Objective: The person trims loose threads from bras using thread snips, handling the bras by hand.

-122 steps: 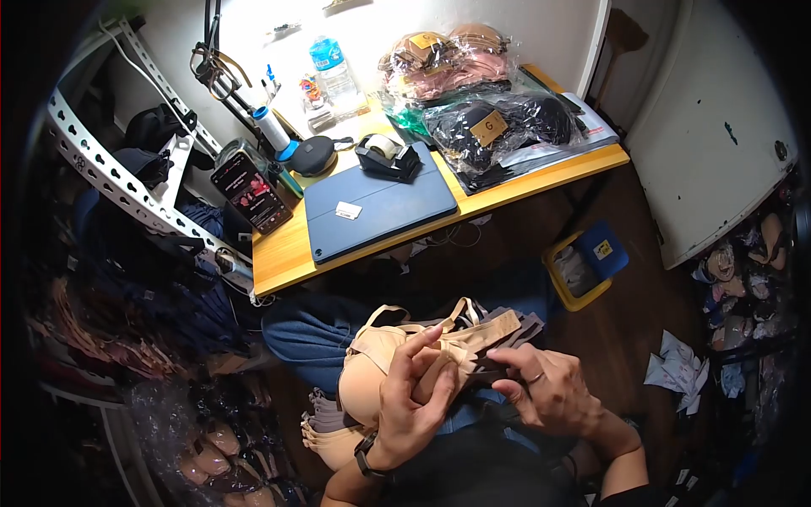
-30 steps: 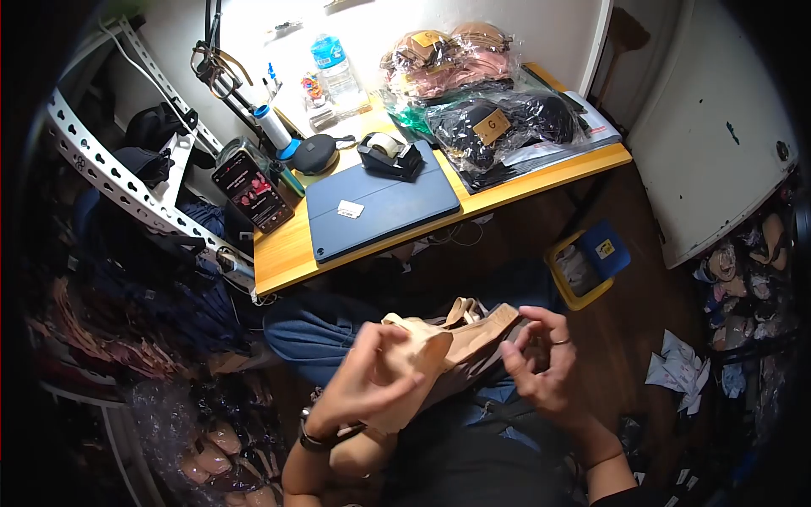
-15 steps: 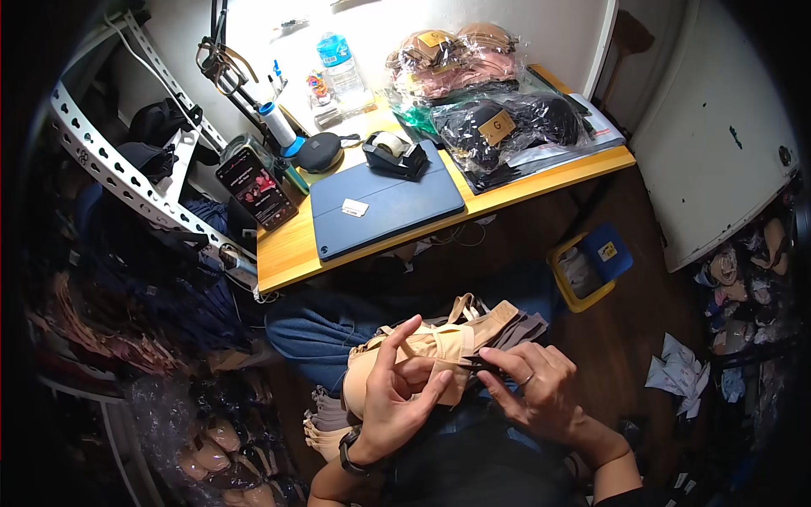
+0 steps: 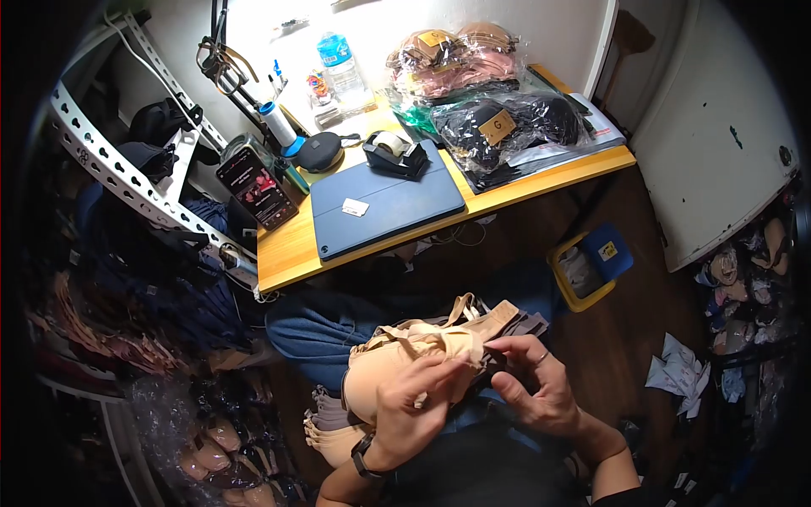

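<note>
A beige bra (image 4: 365,382) lies on top of a stack of beige and grey bras (image 4: 325,420) in the person's lap. My left hand (image 4: 414,410) is closed on the bra's side band, fingers bent over the fabric, with a dark wristband at the wrist. Close to its right, my right hand (image 4: 545,393) has its forefinger at the edge of the band and its thumb lower down, apart from it. A small dark pointed tool (image 4: 488,360) shows faintly between them; its shape is mostly hidden.
Ahead stands a wooden desk (image 4: 541,179) with a blue tablet case (image 4: 389,211), a tape dispenser (image 4: 395,156), a phone (image 4: 258,190) and bagged bras (image 4: 507,131). A yellow-and-blue bin (image 4: 574,296) is on the floor. Bagged garments (image 4: 224,448) lie at left.
My left hand has turned over, its back now facing up, and folded the band. My right hand's thumb and forefinger have spread apart, and the dark tool shows less.
</note>
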The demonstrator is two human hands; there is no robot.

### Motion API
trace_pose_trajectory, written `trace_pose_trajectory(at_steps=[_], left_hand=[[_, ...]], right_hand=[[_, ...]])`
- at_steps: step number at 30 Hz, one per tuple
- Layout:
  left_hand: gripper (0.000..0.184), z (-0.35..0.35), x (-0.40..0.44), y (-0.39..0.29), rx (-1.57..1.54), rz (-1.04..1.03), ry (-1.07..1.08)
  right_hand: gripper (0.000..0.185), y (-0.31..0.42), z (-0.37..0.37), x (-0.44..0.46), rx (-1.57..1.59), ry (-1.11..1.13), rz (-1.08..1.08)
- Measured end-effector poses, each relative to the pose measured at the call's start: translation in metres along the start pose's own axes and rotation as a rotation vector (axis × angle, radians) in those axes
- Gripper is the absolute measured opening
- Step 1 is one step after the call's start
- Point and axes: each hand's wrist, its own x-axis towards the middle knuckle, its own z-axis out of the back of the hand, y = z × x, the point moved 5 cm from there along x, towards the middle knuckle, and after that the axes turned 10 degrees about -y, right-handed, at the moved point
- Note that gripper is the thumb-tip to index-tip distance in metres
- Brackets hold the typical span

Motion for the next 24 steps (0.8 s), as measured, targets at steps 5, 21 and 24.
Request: trace_pose_trajectory(at_steps=[5,21,24], left_hand=[[0.045,-0.003,0.002,-0.004,-0.170,0.321,-0.039],[0.048,-0.006,-0.002,0.006,-0.361,0.474,0.017],[0.055,-0.006,0.000,0.010,-0.534,0.460,-0.057]], right_hand=[[0.038,0.014,0.001,0.006,-0.419,0.011,0.235],[0.025,0.018,0.001,0.002,-1.011,0.185,0.590],[0.024,0.011,0.006,0.003,-0.895,0.176,0.524]])
